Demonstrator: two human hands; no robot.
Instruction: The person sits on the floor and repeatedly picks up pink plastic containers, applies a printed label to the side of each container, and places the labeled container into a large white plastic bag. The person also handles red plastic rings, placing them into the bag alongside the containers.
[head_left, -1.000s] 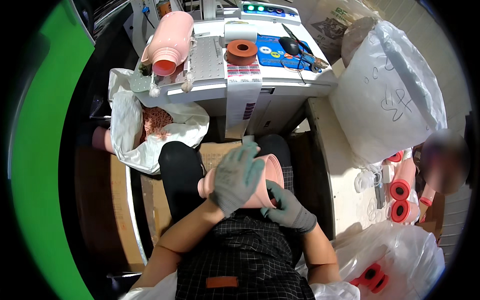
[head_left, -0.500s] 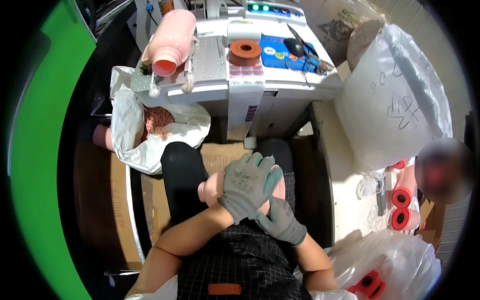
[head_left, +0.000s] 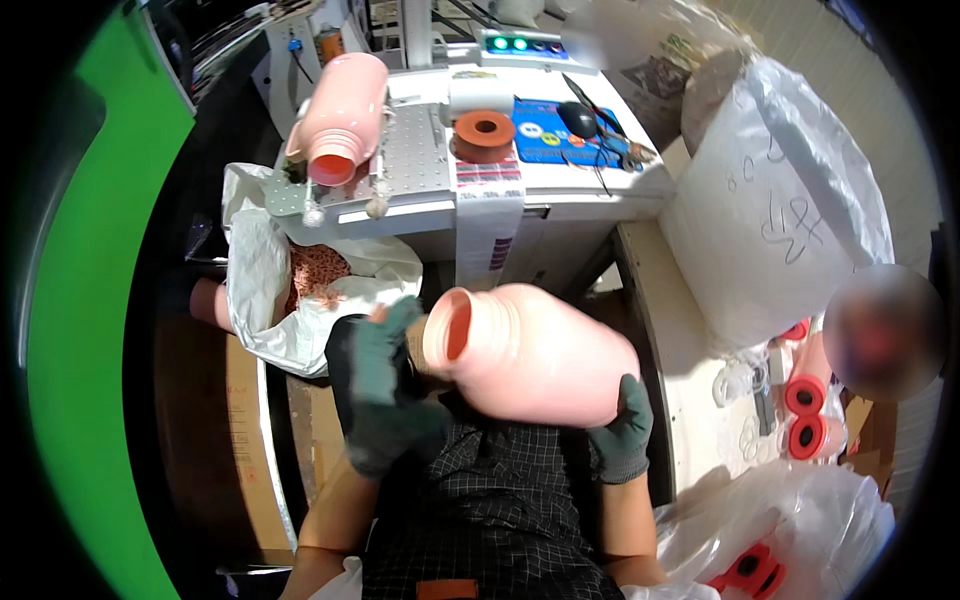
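A large pink plastic bottle is tilted above my lap, its open threaded neck pointing left. My right hand, in a grey-green glove, grips it at the base end; the fingers behind it are partly hidden. Beside the neck, my gloved left hand is raised, its green palm side showing. Motion smears its fingers, so I cannot make out whether they hold anything. A second pink bottle lies on a perforated metal plate at the workbench, its mouth toward me.
An orange tape roll sits by a label strip hanging over the bench edge. Left stands a white sack with pink shavings. At right are a large white bag and red-ended pink cylinders.
The bottle has risen from my lap and turned its mouth more toward me. My left hand has come off its body and moved left; my right hand has shifted to the base.
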